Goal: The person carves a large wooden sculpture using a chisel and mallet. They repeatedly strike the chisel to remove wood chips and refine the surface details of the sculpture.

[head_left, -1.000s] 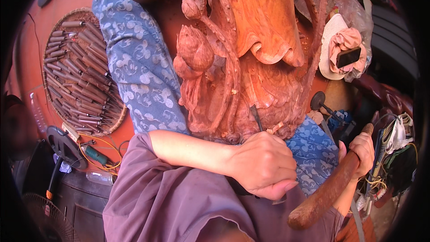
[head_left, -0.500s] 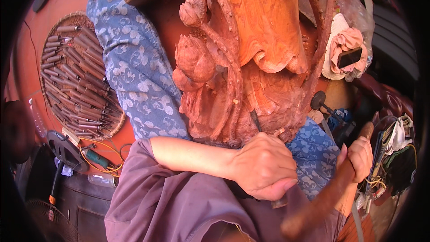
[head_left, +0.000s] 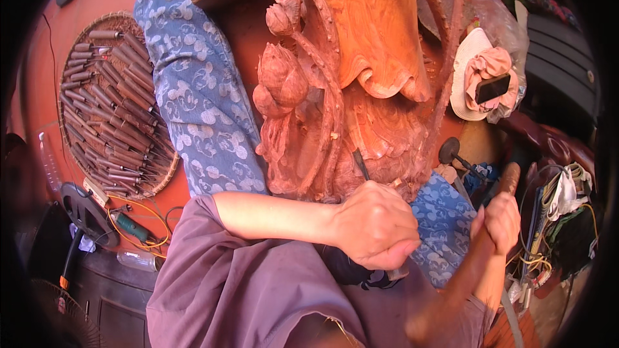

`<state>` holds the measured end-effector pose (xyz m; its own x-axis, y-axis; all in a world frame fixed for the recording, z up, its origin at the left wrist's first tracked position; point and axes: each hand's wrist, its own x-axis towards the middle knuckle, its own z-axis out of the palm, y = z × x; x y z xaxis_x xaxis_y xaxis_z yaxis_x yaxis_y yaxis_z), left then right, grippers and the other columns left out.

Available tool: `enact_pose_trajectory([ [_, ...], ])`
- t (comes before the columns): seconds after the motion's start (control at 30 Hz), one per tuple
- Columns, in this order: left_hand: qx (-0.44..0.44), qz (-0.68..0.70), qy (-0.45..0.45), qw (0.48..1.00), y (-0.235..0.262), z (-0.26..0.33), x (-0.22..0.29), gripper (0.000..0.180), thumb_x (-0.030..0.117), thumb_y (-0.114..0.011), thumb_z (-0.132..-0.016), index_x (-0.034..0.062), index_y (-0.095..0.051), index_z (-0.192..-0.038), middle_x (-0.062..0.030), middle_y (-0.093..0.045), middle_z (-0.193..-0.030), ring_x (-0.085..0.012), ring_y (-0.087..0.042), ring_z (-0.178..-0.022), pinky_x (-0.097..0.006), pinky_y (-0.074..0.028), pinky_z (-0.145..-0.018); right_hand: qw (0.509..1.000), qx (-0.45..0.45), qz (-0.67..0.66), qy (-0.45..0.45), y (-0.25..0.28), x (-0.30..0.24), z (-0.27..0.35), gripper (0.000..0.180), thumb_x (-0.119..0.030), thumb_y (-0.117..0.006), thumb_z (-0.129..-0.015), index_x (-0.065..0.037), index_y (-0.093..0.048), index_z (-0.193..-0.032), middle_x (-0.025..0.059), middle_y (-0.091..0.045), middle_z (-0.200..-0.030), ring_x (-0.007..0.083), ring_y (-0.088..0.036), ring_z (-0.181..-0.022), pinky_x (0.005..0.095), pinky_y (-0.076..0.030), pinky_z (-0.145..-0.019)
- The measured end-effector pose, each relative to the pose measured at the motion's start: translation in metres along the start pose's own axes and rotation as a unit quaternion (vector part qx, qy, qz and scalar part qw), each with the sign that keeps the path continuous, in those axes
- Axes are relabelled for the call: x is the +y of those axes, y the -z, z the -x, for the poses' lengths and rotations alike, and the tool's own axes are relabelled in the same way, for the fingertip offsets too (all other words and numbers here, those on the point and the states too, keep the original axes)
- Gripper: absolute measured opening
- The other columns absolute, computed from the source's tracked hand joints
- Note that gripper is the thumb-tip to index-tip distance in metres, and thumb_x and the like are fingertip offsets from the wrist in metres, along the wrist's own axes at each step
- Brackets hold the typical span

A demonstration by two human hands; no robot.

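Note:
My left hand is closed in a fist around a carving chisel. Its dark blade points up and away toward the lower part of a reddish wood carving, and the handle's butt shows below my fist. Lotus-like buds, curling stems and a smooth orange draped part make up the carving. My right hand grips a brown wooden mallet by its narrow end. The mallet's thick end, smeared by motion, lies to the lower right of my left hand. Whether the blade touches the wood I cannot tell.
A round woven tray full of wooden-handled chisels lies on the red floor at left. Nearby are a green power tool and a clear bottle. A hat with a phone on it sits at right, above a cluttered bag.
The view has shifted slightly, so the carving and tray appear displaced. Both hands keep their grips on the chisel and mallet; the mallet's thick end is blurred in both frames.

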<state>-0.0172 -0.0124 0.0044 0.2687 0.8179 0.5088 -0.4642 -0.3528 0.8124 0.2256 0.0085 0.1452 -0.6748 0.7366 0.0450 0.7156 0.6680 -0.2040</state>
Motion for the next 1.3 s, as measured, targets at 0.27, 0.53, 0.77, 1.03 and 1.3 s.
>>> enact_pose_trajectory([
  [0.27, 0.027, -0.060, -0.040, 0.997, -0.005, 0.000, -0.002, 0.019, 0.015, -0.056, -0.078, 0.0097, -0.050, -0.060, -0.0027, -0.042, -0.060, -0.0219, -0.050, -0.052, -0.035, -0.038, -0.046, 0.997, 0.054, -0.047, -0.008, -0.006, 0.001, 0.013, 0.025, 0.007, -0.072, -0.071, -0.003, -0.049, -0.076, 0.0103, -0.054, -0.064, 0.0267, -0.053, -0.055, 0.0395, -0.050, -0.056],
  [0.53, -0.004, 0.064, -0.050, 0.997, -0.011, 0.001, 0.017, 0.021, 0.019, -0.058, -0.081, 0.0105, -0.051, -0.062, -0.0015, -0.043, -0.062, -0.0211, -0.050, -0.055, -0.035, -0.038, -0.047, 0.996, 0.064, -0.049, -0.039, 0.004, -0.006, 0.004, 0.029, 0.002, -0.076, -0.074, -0.004, -0.047, -0.079, 0.0101, -0.053, -0.064, 0.0269, -0.052, -0.055, 0.0398, -0.050, -0.058],
  [0.77, 0.009, 0.080, -0.014, 0.997, -0.005, 0.002, 0.010, 0.020, 0.015, -0.055, -0.082, 0.0082, -0.054, -0.063, -0.0028, -0.045, -0.061, -0.0233, -0.051, -0.054, -0.036, -0.039, -0.047, 0.999, 0.035, -0.026, -0.018, 0.006, -0.013, -0.011, 0.032, 0.002, -0.077, -0.073, -0.005, -0.047, -0.081, 0.0099, -0.052, -0.063, 0.0268, -0.051, -0.054, 0.0401, -0.049, -0.056],
  [1.03, 0.025, 0.113, 0.001, 0.993, 0.004, -0.001, 0.009, 0.021, 0.013, -0.053, -0.083, 0.0074, -0.053, -0.063, -0.0042, -0.046, -0.061, -0.0247, -0.051, -0.053, -0.037, -0.039, -0.047, 0.995, 0.026, -0.100, -0.014, 0.009, -0.014, -0.018, 0.032, 0.004, -0.076, -0.072, -0.004, -0.046, -0.081, 0.0102, -0.053, -0.064, 0.0269, -0.051, -0.054, 0.0405, -0.048, -0.055],
  [1.3, 0.034, 0.109, 0.006, 0.993, 0.000, 0.001, 0.007, 0.019, 0.011, -0.054, -0.082, 0.0068, -0.053, -0.063, -0.0046, -0.048, -0.061, -0.0259, -0.051, -0.053, -0.037, -0.040, -0.047, 0.999, 0.016, 0.032, -0.013, 0.011, -0.018, -0.014, 0.033, 0.017, -0.066, -0.066, -0.002, -0.048, -0.086, 0.0114, -0.051, -0.066, 0.0249, -0.046, -0.054, 0.0404, -0.045, -0.055],
])
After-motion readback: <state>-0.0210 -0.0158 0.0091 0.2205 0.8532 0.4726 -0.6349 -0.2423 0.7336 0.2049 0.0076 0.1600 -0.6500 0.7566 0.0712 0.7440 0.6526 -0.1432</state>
